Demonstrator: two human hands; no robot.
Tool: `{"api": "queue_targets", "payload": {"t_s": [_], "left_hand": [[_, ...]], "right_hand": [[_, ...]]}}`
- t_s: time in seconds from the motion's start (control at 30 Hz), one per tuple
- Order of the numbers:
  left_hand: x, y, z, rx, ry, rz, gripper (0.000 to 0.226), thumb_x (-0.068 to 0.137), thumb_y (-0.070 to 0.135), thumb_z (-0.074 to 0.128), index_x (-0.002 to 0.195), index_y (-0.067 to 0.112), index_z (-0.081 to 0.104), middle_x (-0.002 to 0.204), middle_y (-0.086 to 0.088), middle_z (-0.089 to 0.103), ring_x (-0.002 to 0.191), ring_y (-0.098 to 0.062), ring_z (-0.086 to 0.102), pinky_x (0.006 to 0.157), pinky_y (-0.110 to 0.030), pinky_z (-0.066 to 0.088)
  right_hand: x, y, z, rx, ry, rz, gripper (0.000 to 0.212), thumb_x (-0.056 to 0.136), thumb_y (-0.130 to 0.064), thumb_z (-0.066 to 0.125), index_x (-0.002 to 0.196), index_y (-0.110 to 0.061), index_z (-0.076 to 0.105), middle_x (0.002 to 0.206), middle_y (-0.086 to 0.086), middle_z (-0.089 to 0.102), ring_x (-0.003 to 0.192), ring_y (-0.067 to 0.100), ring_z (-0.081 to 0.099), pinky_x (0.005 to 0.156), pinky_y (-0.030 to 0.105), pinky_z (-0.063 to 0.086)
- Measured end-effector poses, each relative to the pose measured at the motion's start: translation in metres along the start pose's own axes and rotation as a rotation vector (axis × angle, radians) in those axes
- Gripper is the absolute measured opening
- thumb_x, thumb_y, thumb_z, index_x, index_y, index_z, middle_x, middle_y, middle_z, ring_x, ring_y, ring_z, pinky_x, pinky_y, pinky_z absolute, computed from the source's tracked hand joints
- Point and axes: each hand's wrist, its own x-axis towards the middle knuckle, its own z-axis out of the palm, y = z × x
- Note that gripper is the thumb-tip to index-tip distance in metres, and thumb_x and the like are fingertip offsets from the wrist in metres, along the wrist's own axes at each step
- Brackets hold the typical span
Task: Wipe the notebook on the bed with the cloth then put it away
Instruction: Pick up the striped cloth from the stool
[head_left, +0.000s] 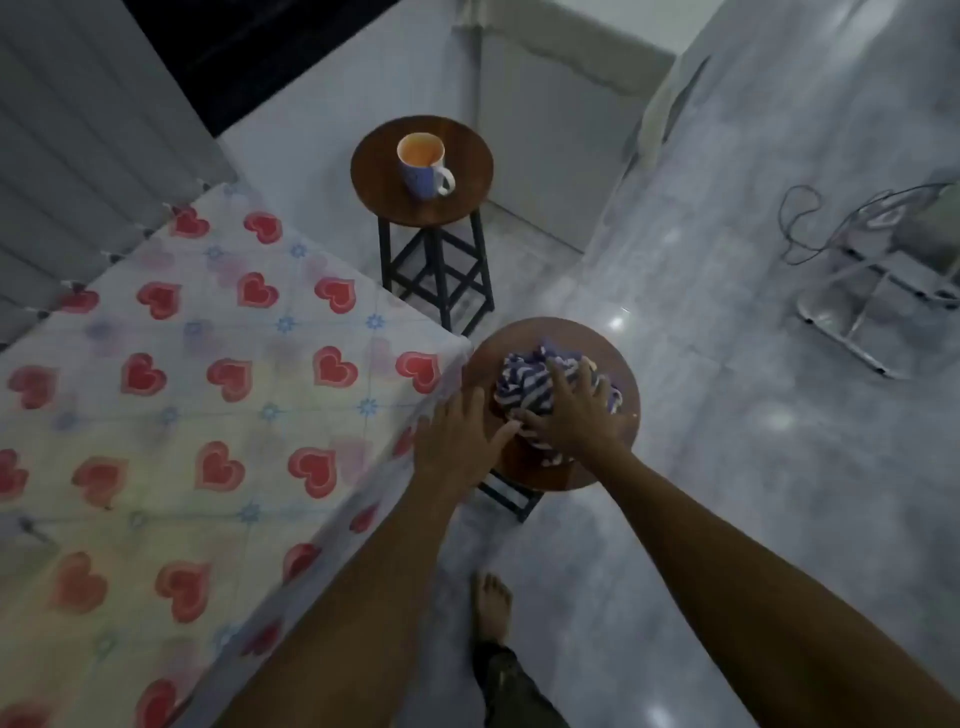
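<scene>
From the head camera, looking down, both bare forearms reach forward to a round wooden stool (478, 364) standing just beside the corner of the bed (208, 415). On the stool's seat lies a crumpled cloth (524, 384) with purple and white stripes. The right hand (563, 413) lies palm down on top of the cloth, its fingers (584, 376) spread and curled a little into the folds; it seems to be gathering the cloth, though the blur makes it hard to say whether it has a firm hold. The left hand (460, 441) is flat and open, holding nothing, its fingertips touching the near left edge of the cloth at the rim of the seat.

The bed is covered by a pale sheet printed with red hearts and small blue flowers. The notebook cannot be made out anywhere on the visible part of the bed or on the stool.

Farther off, a second round stool (379, 176) with black legs carries a blue mug (422, 166) with a white handle and an orange inside. A bare foot (491, 605) stands on the glossy grey floor (727, 467) below the arms. At the right edge stands a metal rack (872, 291) with a loose cable (800, 223) looped beside it.
</scene>
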Motion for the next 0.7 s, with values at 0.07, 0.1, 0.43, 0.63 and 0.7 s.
{"api": "queue_targets", "payload": {"t_s": [0.07,0.1,0.43,0.63,0.7], "left_hand": [[0.015,0.000,0.005,-0.008,-0.010,-0.024,0.080,0.093,0.075,0.031,0.149,0.019,0.037,0.158,-0.009,0.041,0.143,-0.031,0.042,0.116,-0.053,0.035],[0.022,-0.001,0.007,-0.008,-0.022,-0.027,0.080,0.093,0.075,0.032,0.150,0.018,0.036,0.159,-0.010,0.039,0.143,-0.031,0.041,0.116,-0.054,0.035],[0.034,-0.008,0.008,-0.032,-0.032,-0.047,0.080,0.096,0.070,0.034,0.154,0.015,0.033,0.164,-0.008,0.030,0.149,-0.028,0.031,0.119,-0.051,0.031],[0.015,-0.018,0.005,-0.004,-0.030,-0.060,0.081,0.096,0.071,0.032,0.157,0.019,0.025,0.162,-0.007,0.033,0.148,-0.028,0.033,0.117,-0.052,0.034],[0.006,-0.023,-0.001,-0.003,-0.012,-0.070,0.077,0.096,0.070,0.033,0.152,0.019,0.034,0.155,-0.007,0.044,0.142,-0.028,0.042,0.113,-0.050,0.039]], "right_hand": [[0.010,-0.005,0.002,0.064,-0.020,0.041,0.097,0.082,-0.072,0.060,0.155,-0.044,0.003,0.167,0.009,-0.009,0.150,0.052,-0.006,0.111,0.077,0.024],[0.015,-0.007,0.005,0.057,-0.037,0.048,0.096,0.082,-0.073,0.059,0.155,-0.046,0.003,0.167,0.009,-0.013,0.149,0.053,-0.010,0.110,0.079,0.024],[0.046,-0.021,0.029,-0.042,-0.043,0.114,0.065,0.091,-0.063,0.054,0.147,-0.050,0.026,0.165,0.015,-0.001,0.148,0.056,-0.005,0.103,0.084,0.023],[0.029,-0.011,0.025,-0.180,0.041,-0.009,0.044,0.097,-0.033,0.058,0.140,-0.036,0.048,0.155,0.019,0.027,0.143,0.051,0.022,0.102,0.068,0.043],[0.019,-0.008,0.021,-0.208,0.048,-0.046,0.042,0.097,-0.030,0.058,0.138,-0.036,0.052,0.152,0.017,0.034,0.141,0.047,0.029,0.105,0.062,0.042]]}}
